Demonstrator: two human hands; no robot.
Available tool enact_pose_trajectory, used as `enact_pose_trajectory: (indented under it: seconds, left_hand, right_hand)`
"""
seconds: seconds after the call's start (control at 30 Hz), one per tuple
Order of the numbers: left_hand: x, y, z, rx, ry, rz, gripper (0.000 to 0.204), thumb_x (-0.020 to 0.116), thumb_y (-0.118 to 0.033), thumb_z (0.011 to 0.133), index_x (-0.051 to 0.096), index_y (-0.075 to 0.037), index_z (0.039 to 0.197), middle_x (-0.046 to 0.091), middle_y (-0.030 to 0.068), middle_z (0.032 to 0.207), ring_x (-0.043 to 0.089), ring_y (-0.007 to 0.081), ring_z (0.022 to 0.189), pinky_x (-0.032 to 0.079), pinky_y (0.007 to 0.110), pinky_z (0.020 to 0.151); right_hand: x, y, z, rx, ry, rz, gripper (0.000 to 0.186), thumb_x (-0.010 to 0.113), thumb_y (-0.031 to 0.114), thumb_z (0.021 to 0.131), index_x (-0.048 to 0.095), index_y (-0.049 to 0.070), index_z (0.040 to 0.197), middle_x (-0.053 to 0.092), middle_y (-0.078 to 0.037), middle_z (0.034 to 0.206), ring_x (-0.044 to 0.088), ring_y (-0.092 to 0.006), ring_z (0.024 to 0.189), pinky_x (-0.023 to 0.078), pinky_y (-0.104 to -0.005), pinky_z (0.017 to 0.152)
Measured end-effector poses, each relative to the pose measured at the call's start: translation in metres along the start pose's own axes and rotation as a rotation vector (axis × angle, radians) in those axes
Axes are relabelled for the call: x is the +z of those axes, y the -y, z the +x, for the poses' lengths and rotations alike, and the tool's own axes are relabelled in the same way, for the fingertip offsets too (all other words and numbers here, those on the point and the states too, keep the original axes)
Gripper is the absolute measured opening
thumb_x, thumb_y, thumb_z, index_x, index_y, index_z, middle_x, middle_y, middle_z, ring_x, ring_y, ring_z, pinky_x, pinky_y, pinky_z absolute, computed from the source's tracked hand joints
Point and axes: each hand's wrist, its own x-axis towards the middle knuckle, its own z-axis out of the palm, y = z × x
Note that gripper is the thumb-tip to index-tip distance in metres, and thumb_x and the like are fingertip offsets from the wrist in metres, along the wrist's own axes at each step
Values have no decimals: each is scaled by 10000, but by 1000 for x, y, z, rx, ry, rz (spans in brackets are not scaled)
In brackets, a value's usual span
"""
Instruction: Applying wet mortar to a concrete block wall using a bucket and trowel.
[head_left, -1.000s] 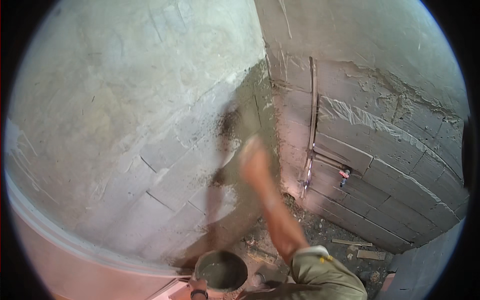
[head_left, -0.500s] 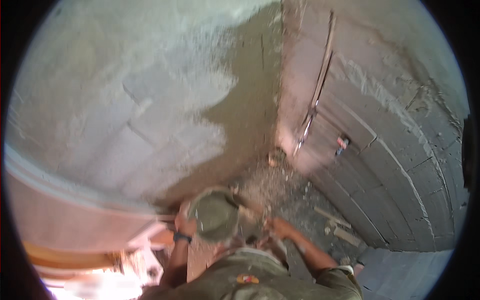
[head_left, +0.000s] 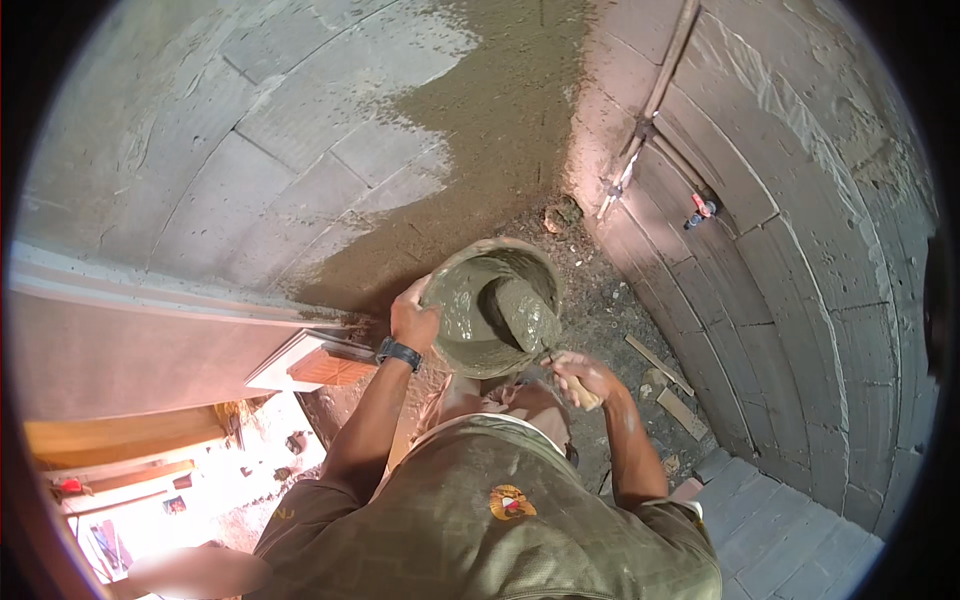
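We looked down at a block wall [head_left: 200, 170], its right part coated with wet grey plaster [head_left: 500, 130]. Our left hand [head_left: 413, 322], a black watch [head_left: 399, 352] at the wrist, gripped the rim of a mortar-filled pan [head_left: 490, 305] held above the rubble floor [head_left: 620, 310]. Our right hand [head_left: 578, 378] was closed around the handle of a trowel [head_left: 527, 312], whose loaded blade lay inside the pan. Pipes [head_left: 650, 110] ran along the right-hand wall.

Grey-brown wet mortar coating the bucket [head_left: 490, 305] and trowel blade [head_left: 527, 312], darker brown-grey patch on pale grey block wall [head_left: 250, 140], black wristband [head_left: 399, 352], olive grid-patterned shirt [head_left: 470, 520], possibly red valve [head_left: 700, 208] upper right.
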Motion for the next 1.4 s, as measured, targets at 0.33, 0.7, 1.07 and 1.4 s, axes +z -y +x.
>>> enact_pose_trajectory:
  seconds: [0.33, 0.7, 1.07, 1.4]
  left_hand:
    - [-2, 35, -13, -344, -69, -221, 516, 502, 87, 678, 626, 22, 1174, 666, 46, 1053, 613, 145, 935, 504, 299, 837]
    - [-88, 115, -21, -416, -90, -159, 401, 511, 9, 739, 657, 29, 1112, 707, 100, 974, 644, 169, 888, 499, 295, 809]
    - [-138, 199, -32, -394, -235, -107, 446, 497, 40, 704, 632, 51, 1130, 699, 127, 949, 654, 190, 853, 514, 326, 774]
    - [-87, 126, -77, -310, -269, 15, 380, 571, -74, 716, 649, 35, 1072, 678, 237, 1024, 649, 367, 987, 493, 413, 858]
  right_hand:
    - [48, 25, -51, -700, 233, 520, 471, 541, 251, 915, 418, 49, 1323, 522, -93, 736, 502, -150, 485, 460, -283, 390]
    - [141, 230, -25, -1939, -894, 549, 591, 560, 81, 929, 266, 69, 1441, 545, -49, 874, 554, -115, 634, 502, -240, 486]
    - [305, 163, 150, -1177, -78, -959, 542, 573, 274, 911, 402, 19, 1358, 603, -261, 1079, 604, -391, 986, 469, -428, 842]
    - [47, -47, 76, -326, -5, -1495, 552, 600, 385, 828, 538, 22, 1239, 573, -252, 1215, 524, -398, 1171, 443, -447, 939]
